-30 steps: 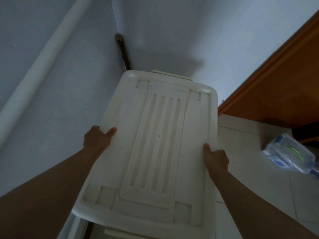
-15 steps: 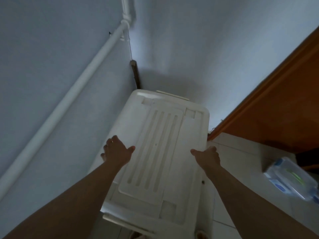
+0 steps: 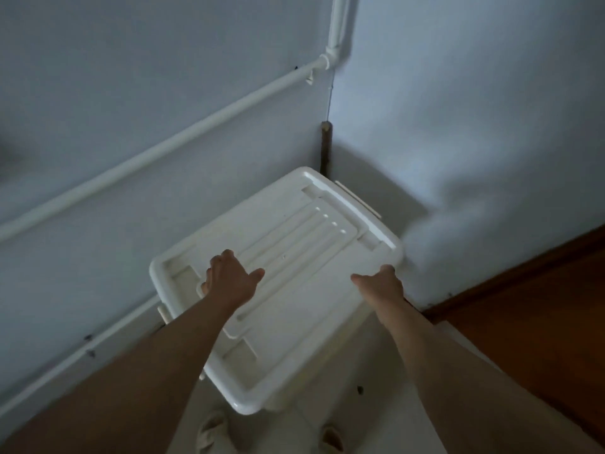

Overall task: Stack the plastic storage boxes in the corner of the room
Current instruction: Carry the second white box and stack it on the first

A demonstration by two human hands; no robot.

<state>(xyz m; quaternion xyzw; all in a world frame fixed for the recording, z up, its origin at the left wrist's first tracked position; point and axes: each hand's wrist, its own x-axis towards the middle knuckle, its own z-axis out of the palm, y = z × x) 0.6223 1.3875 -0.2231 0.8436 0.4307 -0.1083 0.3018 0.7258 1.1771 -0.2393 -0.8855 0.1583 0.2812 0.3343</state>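
Pale walls meet at the far corner, a white pipe [image 3: 183, 139] running along the left one. Head view: the white storage box [image 3: 304, 283] sits lid-up in that corner, skewed to both walls, seemingly on something beneath. The left hand [image 3: 229, 283] lies spread flat on the lid; the right hand [image 3: 381, 285] rests open at its right edge. Uneven pressing could slide or tip the box, since it looks misaligned with its support.

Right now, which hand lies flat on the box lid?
The left hand, palm down on the lid; the right hand is at its side edge instead.
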